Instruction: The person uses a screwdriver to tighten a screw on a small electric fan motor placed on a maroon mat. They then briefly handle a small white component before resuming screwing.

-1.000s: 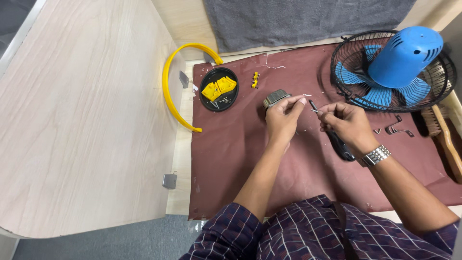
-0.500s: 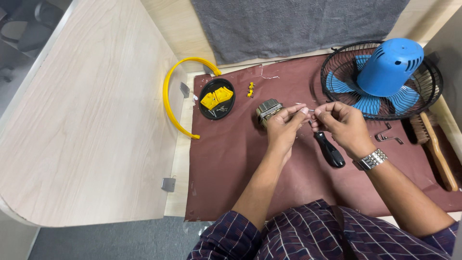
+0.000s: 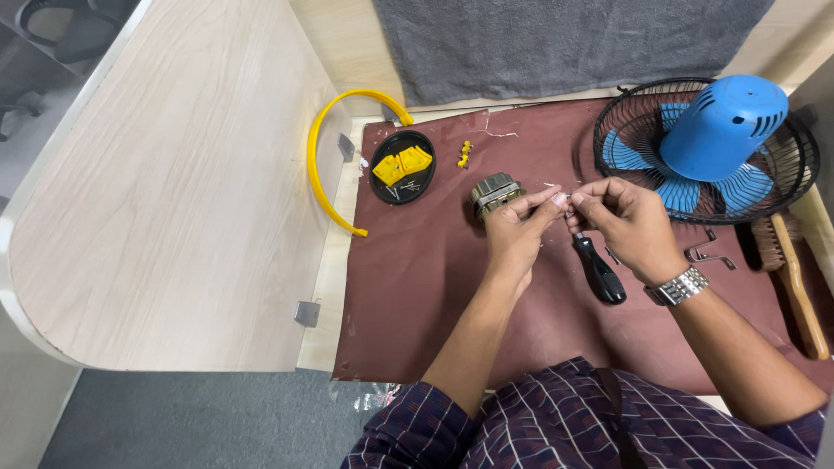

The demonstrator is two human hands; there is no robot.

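Head-camera view, looking down: a maroon mat [image 3: 434, 287] is spread over a pale wooden table [image 3: 174, 200], and both hands are met above its middle. The left hand [image 3: 514, 233] is curled with thumb and forefinger pinched together at a tiny part, which is too small to be made out; it may be a screw. The right hand [image 3: 627, 224] is closed around a screwdriver [image 3: 598, 271], whose black handle is seen slanting down beneath the palm toward the person, while the tip is raised to the point where the fingertips of both hands touch. A small grey metal motor block [image 3: 493, 193] is lying on the mat just beside the left hand's knuckles, apart from the fingers so far as can be told.

A silver wristwatch [image 3: 678, 287] is worn on the right wrist. To the right, a black wire fan grille [image 3: 625, 130] with blue blades and a blue motor housing [image 3: 723, 127] is laid on the mat. A wooden-handled brush [image 3: 795, 282] is placed at the far right edge, and small metal clips [image 3: 708, 254] are scattered near the wrist. To the left, a round black dish [image 3: 382, 187] is holding yellow plastic pieces [image 3: 402, 163], and a yellow curved band [image 3: 326, 156] is resting against the mat's edge. A grey cloth [image 3: 565, 39] is spread at the far side.
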